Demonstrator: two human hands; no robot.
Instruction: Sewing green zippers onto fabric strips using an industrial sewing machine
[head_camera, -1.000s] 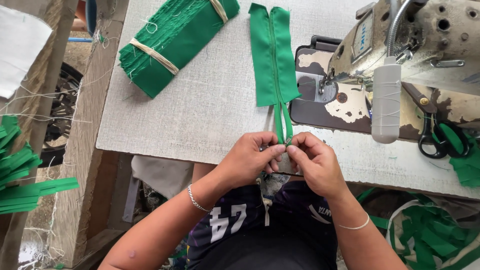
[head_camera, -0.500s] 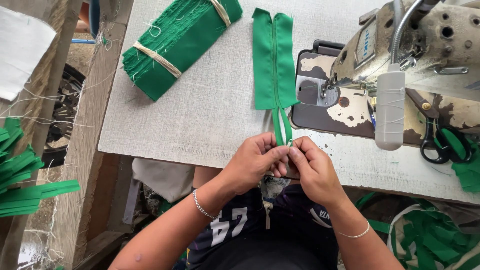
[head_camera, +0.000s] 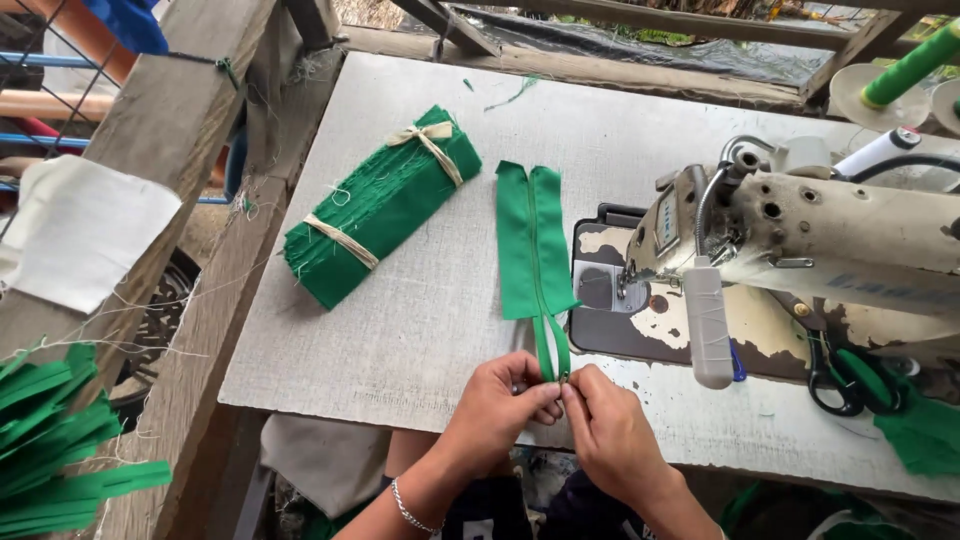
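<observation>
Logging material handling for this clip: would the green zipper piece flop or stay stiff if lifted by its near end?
Probably floppy: the green zipper piece lies flat as thin fabric. Likely light, since both hands pinch only its narrow tapes. It is flat, so it should not roll.

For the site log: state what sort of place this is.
Likely a small sewing workshop: a worn sewing machine on the table, a tied bundle of green fabric, and both hands working a green zipper piece.
</observation>
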